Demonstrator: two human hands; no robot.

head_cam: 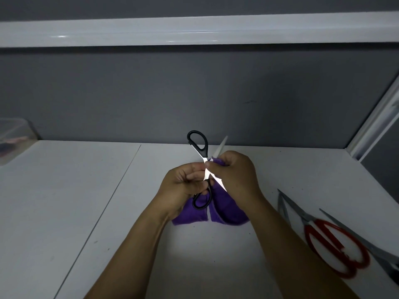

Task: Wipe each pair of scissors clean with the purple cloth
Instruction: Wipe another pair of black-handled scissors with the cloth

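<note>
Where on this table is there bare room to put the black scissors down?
The widest bare patch is the table left of your left hand, out to the clear container. A strip also runs along the grey wall. The right side is crowded: red-handled scissors and a grey pair lie there.

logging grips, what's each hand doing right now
left hand: holds the black-handled scissors, blades open.
right hand: pinches the purple cloth on a blade.

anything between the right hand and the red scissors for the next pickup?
Nothing visible. Bare table lies between the right hand and the red-handled scissors at the right. That hand grips the purple cloth, and the left hand holds the black scissors. A grey pair lies just beyond the red one, outside the path.
</note>
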